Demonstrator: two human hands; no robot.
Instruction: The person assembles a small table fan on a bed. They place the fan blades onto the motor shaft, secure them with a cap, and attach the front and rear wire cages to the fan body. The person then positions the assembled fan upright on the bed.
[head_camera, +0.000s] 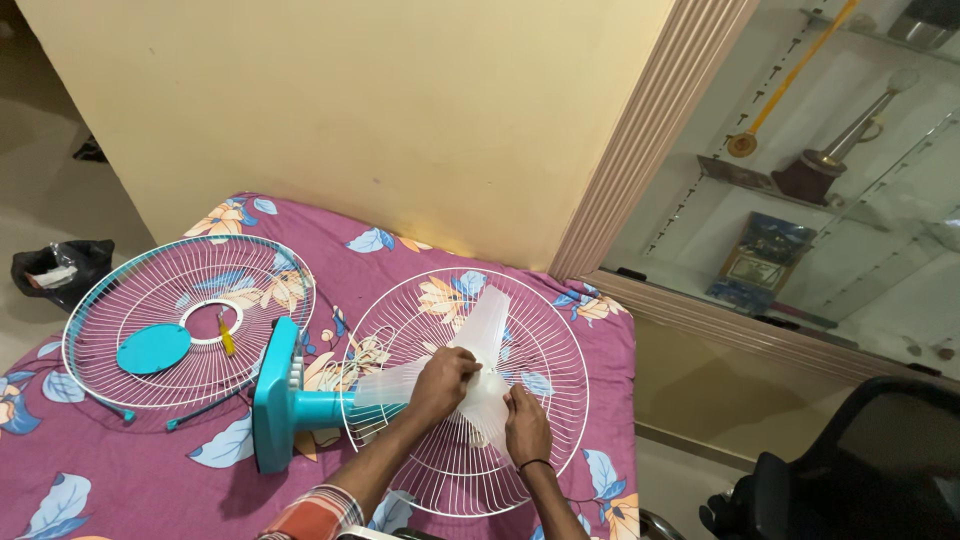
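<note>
left hand (441, 383) clamped on translucent three-bladed plastic fan blade (487, 325), frame centre | right hand (526, 424) gripping its lower edge | risk: thin blade could crack against white wire rear guard (560, 340) if forced

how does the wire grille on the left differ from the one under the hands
The left grille has a teal rim and lies loose on the bedspread; the right grille is all white and sits on the teal fan body. The left holds a teal disc; the right holds the clear blades. Both are round wire.
</note>
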